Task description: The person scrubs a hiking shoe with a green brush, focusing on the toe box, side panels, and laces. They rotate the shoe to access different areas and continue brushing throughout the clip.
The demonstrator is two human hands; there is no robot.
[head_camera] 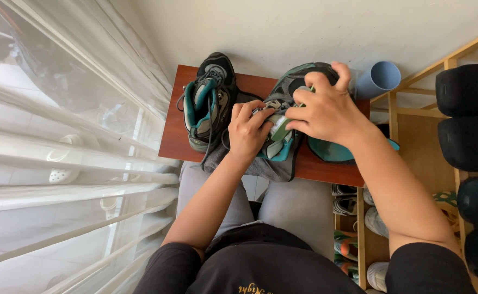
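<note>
Two grey and teal hiking boots stand on a small reddish-brown table (173,130). The left boot (209,100) stands untouched with its laces loose. My left hand (247,130) pinches the lacing at the middle of the right boot (288,90). My right hand (328,109) grips the same boot's upper from the right side, fingers curled over the tongue area. A grey cloth (269,169) lies under the right boot and hangs off the table's near edge.
A light blue cup (379,79) lies on its side at the table's back right. A teal insole-shaped piece (331,151) sits under my right wrist. A wooden shoe rack (413,125) with dark shoes stands right; sheer curtains (70,136) hang left. My knees are below the table.
</note>
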